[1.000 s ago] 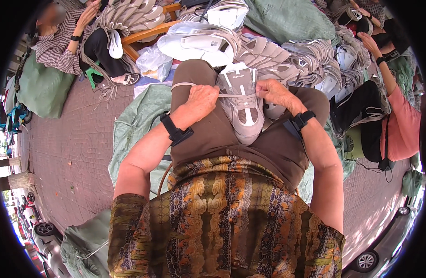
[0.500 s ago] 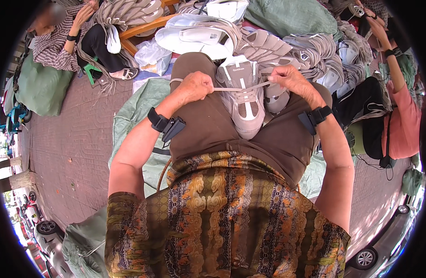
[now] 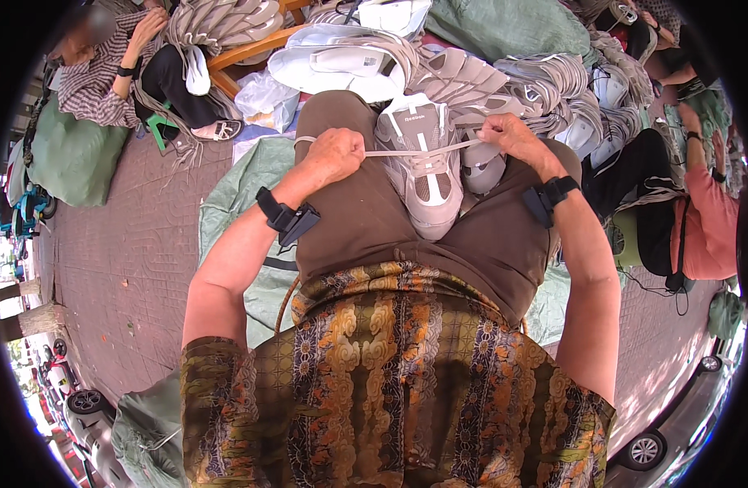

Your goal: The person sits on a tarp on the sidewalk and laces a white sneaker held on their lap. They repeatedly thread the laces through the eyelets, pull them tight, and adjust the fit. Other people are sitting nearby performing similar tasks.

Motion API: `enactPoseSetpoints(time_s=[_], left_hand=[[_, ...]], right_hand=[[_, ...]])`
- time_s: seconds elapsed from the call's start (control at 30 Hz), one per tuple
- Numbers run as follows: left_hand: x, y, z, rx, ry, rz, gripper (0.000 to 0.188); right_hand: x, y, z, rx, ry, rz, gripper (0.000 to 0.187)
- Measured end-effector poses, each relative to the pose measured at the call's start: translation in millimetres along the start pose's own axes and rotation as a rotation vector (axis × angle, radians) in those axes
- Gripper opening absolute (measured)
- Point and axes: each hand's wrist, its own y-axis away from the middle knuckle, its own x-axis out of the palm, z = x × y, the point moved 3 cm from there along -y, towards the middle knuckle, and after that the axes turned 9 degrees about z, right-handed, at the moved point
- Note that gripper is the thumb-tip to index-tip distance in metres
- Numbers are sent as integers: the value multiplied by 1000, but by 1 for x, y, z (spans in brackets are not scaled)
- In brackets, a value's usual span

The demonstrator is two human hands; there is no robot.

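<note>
One shoe (image 3: pixel 423 183) between the thighs (image 3: pixel 341 211), lace (image 3: pixel 394 154) in both hands

We find the shoe toe toward the person's body, tongue pointing away. The lace runs nearly straight across its upper. The left hand (image 3: pixel 337 153) is closed on one side of it, above the left thigh; the right hand (image 3: pixel 510 134) pinches the other side between thumb and fingertips. A second shoe (image 3: pixel 481 169) lies just beside the first, partly hidden below the right hand. Each wrist bears a black band (image 3: pixel 286 218). Beyond the knees we record a heap of grey uppers (image 3: pixel 459 81), a plastic bag (image 3: pixel 268 102) and a wooden frame (image 3: pixel 256 47). Green sheeting (image 3: pixel 236 195) spreads over the paving (image 3: pixel 130 244). We note two co-workers: a checked shirt (image 3: pixel 97 93) at left, a pink top (image 3: pixel 707 232) at right.
</note>
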Motion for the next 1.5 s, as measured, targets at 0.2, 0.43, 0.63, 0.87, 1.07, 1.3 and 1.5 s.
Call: enactPoseSetpoints(time_s=[0.2,0.43,0.63,0.87,1.07,1.3,1.5], left_hand=[[-35,35,6,87,205,0,8],[-29,74,10,283,-686,-322,26],[-51,78,50,215,-865,-480,11],[-88,130,148,-278,-899,-450,10],[-106,207,228,-608,-765,-477,19],[-103,270,293,-787,-625,-569,24],[-109,298,325,-866,-562,-634,24]], right_hand=[[-17,37,32,-138,675,-245,20],[-54,69,22,-37,944,-564,16],[-107,121,4,137,1168,-714,14],[-159,213,-45,426,1045,-769,10],[-193,295,-74,476,921,-936,17],[-218,364,-105,594,958,-1002,21],[-217,423,-122,839,914,-1142,26]])
